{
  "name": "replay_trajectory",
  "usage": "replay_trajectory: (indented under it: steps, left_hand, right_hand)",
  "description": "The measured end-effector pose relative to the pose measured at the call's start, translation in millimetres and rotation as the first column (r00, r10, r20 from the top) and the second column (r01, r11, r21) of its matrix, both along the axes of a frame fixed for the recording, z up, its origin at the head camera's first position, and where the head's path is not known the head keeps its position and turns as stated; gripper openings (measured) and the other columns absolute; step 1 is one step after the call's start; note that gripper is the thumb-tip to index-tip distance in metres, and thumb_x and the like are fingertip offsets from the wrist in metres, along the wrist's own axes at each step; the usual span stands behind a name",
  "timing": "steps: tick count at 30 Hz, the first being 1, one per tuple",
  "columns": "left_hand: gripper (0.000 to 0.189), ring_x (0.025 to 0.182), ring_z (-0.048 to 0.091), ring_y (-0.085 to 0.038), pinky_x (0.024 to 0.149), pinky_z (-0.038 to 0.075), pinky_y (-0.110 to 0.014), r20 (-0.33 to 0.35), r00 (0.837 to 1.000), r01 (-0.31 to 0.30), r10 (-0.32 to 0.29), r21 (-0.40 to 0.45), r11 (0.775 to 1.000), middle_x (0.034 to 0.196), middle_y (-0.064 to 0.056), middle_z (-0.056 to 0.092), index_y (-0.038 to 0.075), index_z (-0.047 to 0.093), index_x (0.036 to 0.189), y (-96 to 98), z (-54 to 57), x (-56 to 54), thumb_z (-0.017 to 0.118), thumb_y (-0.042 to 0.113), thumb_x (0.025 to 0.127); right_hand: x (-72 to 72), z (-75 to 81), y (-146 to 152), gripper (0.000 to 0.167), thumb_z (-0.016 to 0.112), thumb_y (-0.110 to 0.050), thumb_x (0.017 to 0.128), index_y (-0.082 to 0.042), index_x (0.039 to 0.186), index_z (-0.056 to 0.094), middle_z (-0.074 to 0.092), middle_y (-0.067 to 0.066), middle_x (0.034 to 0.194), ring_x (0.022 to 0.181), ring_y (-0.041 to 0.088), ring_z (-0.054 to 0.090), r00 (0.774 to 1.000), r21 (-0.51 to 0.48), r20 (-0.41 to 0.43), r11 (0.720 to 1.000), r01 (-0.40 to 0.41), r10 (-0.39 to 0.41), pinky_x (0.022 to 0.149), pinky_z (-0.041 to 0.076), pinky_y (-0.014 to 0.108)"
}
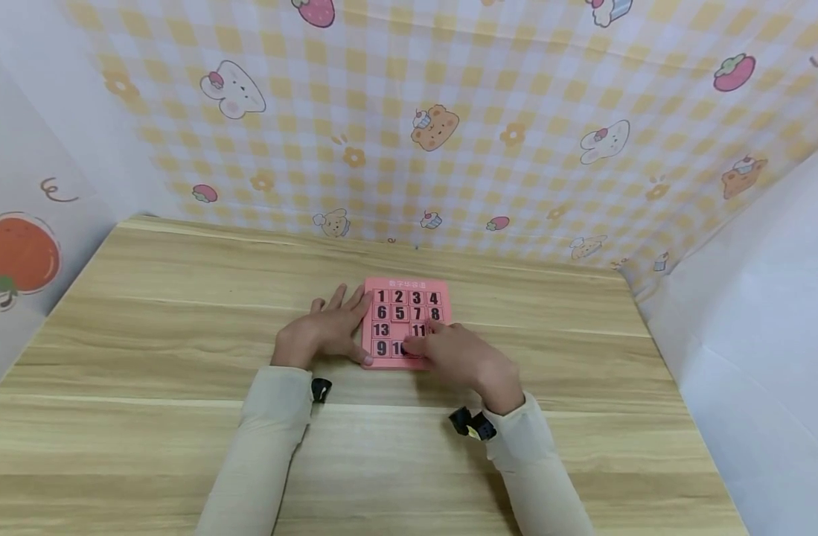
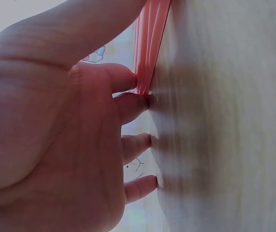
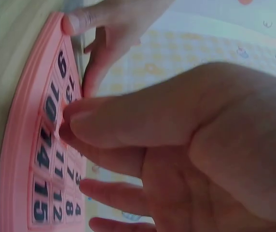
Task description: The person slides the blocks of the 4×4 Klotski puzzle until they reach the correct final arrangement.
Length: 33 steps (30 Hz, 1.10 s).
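A pink number slide puzzle (image 1: 409,284) lies flat on the table, its dark-numbered tiles set in a square frame. The second place of the third row, between tiles 13 and 11, holds no tile. My left hand (image 1: 324,327) is at the frame's left side, thumb on the lower left corner and fingertips along the edge, other fingers spread. Over the lower right part is my right hand (image 1: 465,357), covering some tiles. In the right wrist view its thumb and forefinger tips come close together beside tile 10 (image 3: 51,104); exact contact is hidden.
The wood-grain table (image 1: 181,320) carries the puzzle near its middle. Behind it hangs a yellow checked cloth (image 1: 382,89) with cartoon prints. White sheets (image 1: 770,298) close off both sides. Small black devices (image 1: 472,424) are worn at both wrists.
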State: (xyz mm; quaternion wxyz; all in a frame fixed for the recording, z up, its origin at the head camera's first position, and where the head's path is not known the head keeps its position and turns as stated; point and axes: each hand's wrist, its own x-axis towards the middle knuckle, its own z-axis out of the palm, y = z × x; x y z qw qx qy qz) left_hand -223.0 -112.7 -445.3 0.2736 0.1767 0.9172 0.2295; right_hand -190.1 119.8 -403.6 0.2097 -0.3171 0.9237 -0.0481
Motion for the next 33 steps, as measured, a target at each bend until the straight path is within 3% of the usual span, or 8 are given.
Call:
replay_trajectory:
  steps: [4, 7, 14, 17, 20, 26, 30, 33]
  left_hand:
    - [0.118, 0.151, -0.017, -0.037, 0.120, -0.003, -0.062, 0.000, 1.000, 0.001, -0.001, 0.008, 1.000, 0.166, -0.011, -0.008, 0.009, 0.002, 0.160, -0.2, -0.2, 0.3, 0.080, 0.044, 0.079]
    - [0.118, 0.151, -0.017, -0.037, 0.120, -0.003, -0.061, 0.002, 1.000, 0.002, -0.002, 0.009, 1.000, 0.166, -0.011, -0.008, 0.008, 0.002, 0.159, -0.1, -0.6, 0.2, 0.080, 0.044, 0.079]
    - [0.118, 0.151, -0.016, -0.037, 0.120, -0.003, -0.062, 0.000, 1.000, 0.003, -0.003, 0.009, 1.000, 0.166, -0.012, -0.008, 0.008, 0.003, 0.160, -0.8, -0.8, 0.2, 0.080, 0.044, 0.079]
    - [0.118, 0.151, -0.016, -0.036, 0.120, -0.003, -0.061, 0.001, 1.000, -0.001, 0.001, 0.009, 1.000, 0.166, -0.011, -0.007, 0.009, 0.003, 0.160, -0.9, -0.2, 0.4, 0.081, 0.044, 0.078]
    - [0.117, 0.151, -0.016, -0.037, 0.120, -0.002, -0.061, -0.003, 1.000, 0.001, -0.001, 0.008, 1.000, 0.166, -0.011, -0.007, 0.009, 0.003, 0.160, -0.9, 0.4, 0.9, 0.080, 0.044, 0.079]
    - [0.118, 0.151, -0.016, -0.036, 0.120, -0.003, -0.062, 0.001, 1.000, 0.006, -0.006, 0.007, 1.000, 0.166, -0.011, -0.008, 0.009, 0.002, 0.160, -0.7, 0.4, 0.4, 0.080, 0.045, 0.079]
    - [0.119, 0.151, -0.017, -0.036, 0.120, -0.004, -0.061, -0.001, 1.000, 0.009, -0.009, 0.002, 1.000, 0.166, -0.010, -0.009, 0.009, 0.002, 0.159, -0.9, 0.4, -0.1, 0.079, 0.048, 0.079]
    - [0.117, 0.151, -0.017, -0.035, 0.120, -0.005, -0.061, 0.001, 1.000, 0.004, -0.004, 0.000, 1.000, 0.166, -0.009, -0.009, 0.009, 0.002, 0.159, -1.2, -0.1, -0.2, 0.078, 0.047, 0.080]
  right_hand:
    - [5.6, 0.4, -5, 0.036, 0.053, -0.017, 0.102, -0.028, 0.136, 0.063, 0.060, 0.001, 0.140, 0.144, 0.030, 0.039, 0.999, 0.007, 0.037, 0.999, -0.037, 0.037, 0.114, 0.035, 0.054]
    - [8.8, 1.1, -8, 0.038, 0.053, -0.016, 0.102, -0.027, 0.138, 0.061, 0.057, 0.000, 0.143, 0.146, 0.029, 0.035, 0.999, 0.030, 0.043, 0.999, -0.022, 0.021, 0.116, 0.031, 0.056]
    - [8.1, -4.8, -12, 0.040, 0.054, -0.014, 0.101, -0.030, 0.136, 0.062, 0.057, 0.015, 0.137, 0.128, 0.030, 0.051, 0.998, 0.064, -0.050, 0.998, 0.026, -0.023, 0.109, 0.040, 0.051]
    - [6.3, -9.9, -14, 0.043, 0.054, -0.015, 0.101, -0.029, 0.142, 0.057, 0.050, 0.016, 0.147, 0.137, 0.033, 0.045, 0.996, 0.078, -0.077, 0.996, 0.053, -0.047, 0.113, 0.036, 0.052]
    - [5.3, -12.4, -15, 0.044, 0.052, -0.017, 0.102, -0.027, 0.145, 0.052, 0.042, 0.010, 0.155, 0.147, 0.035, 0.030, 0.995, 0.093, -0.092, 0.994, 0.054, -0.045, 0.117, 0.030, 0.054]
    - [10.6, -8.1, -21, 0.045, 0.051, -0.017, 0.102, -0.027, 0.147, 0.050, 0.047, -0.005, 0.152, 0.149, 0.031, 0.028, 0.996, 0.066, -0.071, 0.997, -0.043, 0.048, 0.120, 0.025, 0.054]
    - [16.2, -7.5, -27, 0.044, 0.050, -0.020, 0.102, -0.028, 0.145, 0.053, 0.050, -0.006, 0.149, 0.149, 0.033, 0.028, 0.992, 0.054, -0.045, 0.992, -0.115, 0.118, 0.120, 0.025, 0.054]
    - [18.3, -6.8, -28, 0.043, 0.050, -0.020, 0.101, -0.029, 0.143, 0.055, 0.050, -0.006, 0.149, 0.147, 0.033, 0.031, 0.993, 0.082, -0.047, 0.991, -0.105, 0.110, 0.120, 0.026, 0.054]
